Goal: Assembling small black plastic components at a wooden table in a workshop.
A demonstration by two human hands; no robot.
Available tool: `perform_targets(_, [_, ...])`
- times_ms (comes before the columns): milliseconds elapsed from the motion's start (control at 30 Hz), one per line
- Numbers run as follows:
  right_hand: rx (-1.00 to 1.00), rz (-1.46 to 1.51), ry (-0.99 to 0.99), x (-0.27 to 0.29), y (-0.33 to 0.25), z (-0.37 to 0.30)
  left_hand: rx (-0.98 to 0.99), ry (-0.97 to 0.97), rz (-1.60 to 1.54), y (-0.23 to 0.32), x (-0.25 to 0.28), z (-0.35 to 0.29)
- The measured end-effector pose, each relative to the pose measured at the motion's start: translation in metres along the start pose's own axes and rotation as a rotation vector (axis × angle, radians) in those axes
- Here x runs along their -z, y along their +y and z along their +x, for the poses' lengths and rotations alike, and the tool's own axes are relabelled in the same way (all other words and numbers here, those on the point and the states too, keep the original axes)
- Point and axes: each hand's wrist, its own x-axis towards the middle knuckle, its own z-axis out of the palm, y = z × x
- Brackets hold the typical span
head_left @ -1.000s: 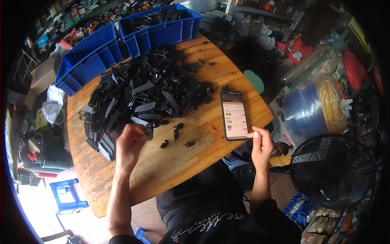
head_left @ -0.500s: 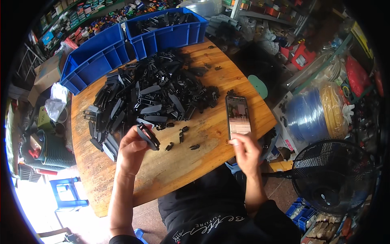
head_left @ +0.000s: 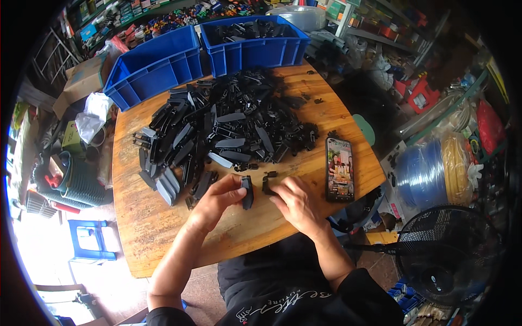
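Note:
My left hand point(head_left: 216, 202) is closed on a long black plastic piece point(head_left: 248, 193), which stands out upright beyond thumb and fingers above the wooden table point(head_left: 228, 239). To its right, my right hand point(head_left: 300, 205) has its fingers bent together at a small black plastic clip point(head_left: 267, 185) lying near the table's front; the fingertips partly cover it. A big heap of black plastic pieces point(head_left: 231, 117) spreads beyond both hands. Right of my right hand lies a phone point(head_left: 340, 169) with its screen lit.
Two blue bins stand along the far edge: the left bin point(head_left: 157, 68) and the right bin point(head_left: 258, 54), which holds more black pieces. A black fan point(head_left: 446, 255) is at the right, near wrapped coils of tubing point(head_left: 421, 163). A blue stool point(head_left: 91, 239) stands on the left.
My right hand has left the phone and moved left to the small clips. My left hand, still with its black piece, has come toward the middle, and the piece is turned more upright.

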Motion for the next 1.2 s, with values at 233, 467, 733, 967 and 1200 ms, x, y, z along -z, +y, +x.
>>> perform_targets(233, [-0.062, 0.207, 0.054, -0.004, -0.009, 0.005, -0.105, -0.005, -0.32, -0.002, 0.003, -0.001])
perform_targets(467, [-0.102, 0.255, 0.067, -0.008, -0.008, 0.009, -0.113, -0.033, -0.366, -0.006, 0.004, 0.002])
perform_targets(733, [-0.181, 0.658, 0.134, -0.011, -0.006, 0.01, -0.107, -0.074, -0.355, -0.007, 0.004, 0.002])
perform_targets(967, [-0.165, 0.868, 0.117, -0.004, -0.01, 0.02, -0.109, -0.072, -0.355, -0.006, 0.004, 0.003])
perform_targets(1200, [-0.128, 1.237, 0.116, -0.002, -0.022, 0.036, -0.135, -0.01, -0.382, -0.005, 0.006, 0.002])
